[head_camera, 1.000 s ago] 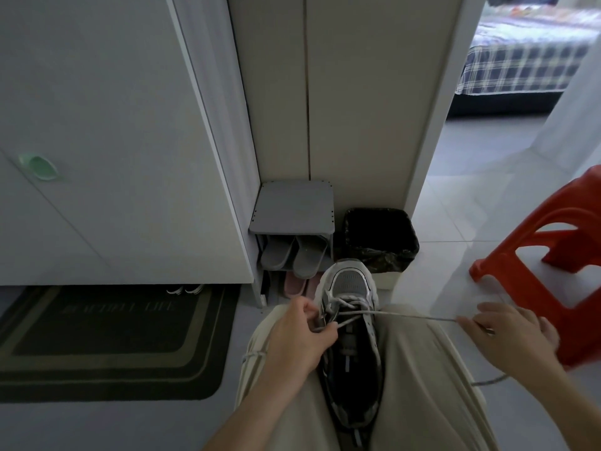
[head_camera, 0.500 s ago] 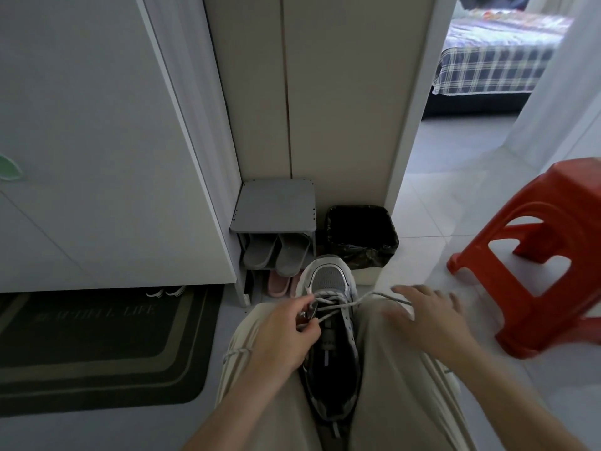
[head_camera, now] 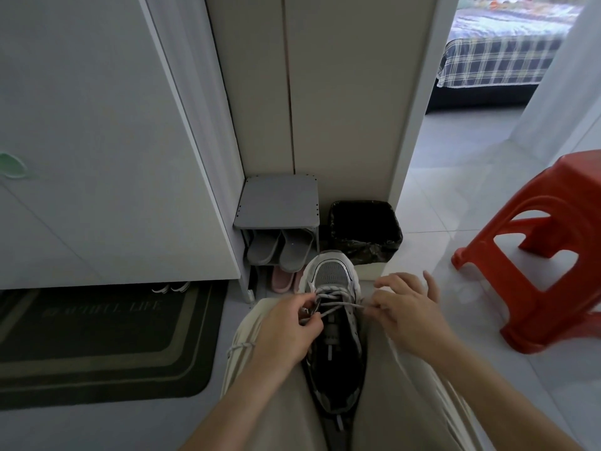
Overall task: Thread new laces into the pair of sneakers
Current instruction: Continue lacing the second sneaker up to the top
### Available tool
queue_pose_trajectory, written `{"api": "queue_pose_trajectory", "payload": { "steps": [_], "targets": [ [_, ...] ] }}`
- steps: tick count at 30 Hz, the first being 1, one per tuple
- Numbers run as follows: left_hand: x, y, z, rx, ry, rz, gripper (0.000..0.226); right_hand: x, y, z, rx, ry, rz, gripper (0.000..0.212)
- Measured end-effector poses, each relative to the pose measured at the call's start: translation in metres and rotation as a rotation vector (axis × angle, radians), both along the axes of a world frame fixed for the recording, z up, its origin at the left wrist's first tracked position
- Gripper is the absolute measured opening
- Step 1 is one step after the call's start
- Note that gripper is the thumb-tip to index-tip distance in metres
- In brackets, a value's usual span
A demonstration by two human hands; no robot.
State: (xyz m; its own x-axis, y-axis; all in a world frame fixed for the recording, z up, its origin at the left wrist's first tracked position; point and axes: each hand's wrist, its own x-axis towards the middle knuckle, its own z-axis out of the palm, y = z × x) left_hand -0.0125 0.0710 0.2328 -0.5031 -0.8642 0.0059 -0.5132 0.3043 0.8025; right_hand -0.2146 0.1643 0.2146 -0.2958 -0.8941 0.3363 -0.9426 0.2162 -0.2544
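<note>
One gray lace [head_camera: 338, 305] runs across the sneaker [head_camera: 331, 278]. The left hand [head_camera: 286, 330] pinches it on one side, the right hand [head_camera: 406, 312] on the other. The sneaker lies between both hands, toe pointing away, just as near to each

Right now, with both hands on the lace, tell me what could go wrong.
The grey-and-white mesh sneaker is only wedged between the knees; a hard tug may twist it loose. The left hand and right hand each pinch the grey woven lace; uneven pulling could leave the ends unequal.
</note>
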Motion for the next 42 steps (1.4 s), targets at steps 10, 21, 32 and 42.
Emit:
{"api": "queue_pose_trajectory", "payload": {
  "steps": [10, 21, 32, 42],
  "targets": [
    [-0.008, 0.007, 0.020, -0.141, 0.058, -0.010, 0.024, -0.039, 0.029, 0.084, 0.107, -0.535, -0.051, 0.021],
    [-0.074, 0.056, 0.062, 0.297, 0.357, -0.241, 0.007, 0.009, -0.015, 0.141, -0.059, -1.148, 0.056, 0.017],
    [0.004, 0.008, 0.049, 0.333, 0.193, -0.186, 0.018, -0.044, -0.006, 0.096, -0.030, -0.403, -0.162, 0.011],
    [0.025, -0.001, 0.050, 0.106, -0.175, -0.224, 0.011, -0.025, -0.002, 0.076, 0.100, 0.014, -0.136, 0.015]
  ]
}}
